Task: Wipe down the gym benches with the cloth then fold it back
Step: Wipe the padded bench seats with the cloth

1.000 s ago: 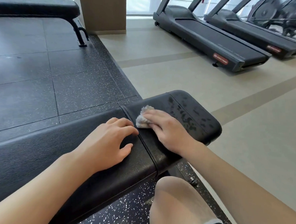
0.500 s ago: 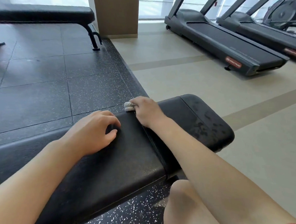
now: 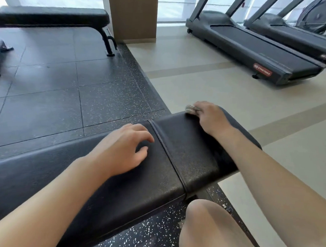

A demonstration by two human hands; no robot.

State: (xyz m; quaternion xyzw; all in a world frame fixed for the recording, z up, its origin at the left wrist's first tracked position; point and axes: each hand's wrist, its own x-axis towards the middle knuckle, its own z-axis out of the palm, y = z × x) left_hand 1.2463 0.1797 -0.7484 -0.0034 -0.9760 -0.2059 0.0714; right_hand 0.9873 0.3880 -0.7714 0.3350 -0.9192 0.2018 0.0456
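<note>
**Cloth at the far edge of the short pad**

Right now the cloth (image 3: pixel 191 109) sits bunched into a small pale wad at the far edge of the counter (image 3: pixel 188 152), just right of the frame's centre. It pokes out to the left of the right hand (image 3: pixel 211 117), whose fingers (image 3: pixel 199 110) are curled over it and clamp it down against the black padding; most of the cloth is hidden under them. The wad is too crumpled to show any long axis of its own.

The short end pad, where the cloth lies, runs from the seam (image 3: pixel 167 151) toward the right of the frame. So the unwiped stretch, by my judgement, lies nearer the bottom of the frame and to the right of the hand, and the coming stroke would pull the cloth back toward the near edge.

The left hand (image 3: pixel 122 150) rests on the long pad just left of the seam, fingers loosely bent and slightly apart, holding nothing; it looks to be bracing. It lies well apart from the cloth, so the right hand is plainly the nearer one.

Farther out, a second bench (image 3: pixel 45 16) stands in the upper left and treadmills (image 3: pixel 258 50) in the upper right.
</note>
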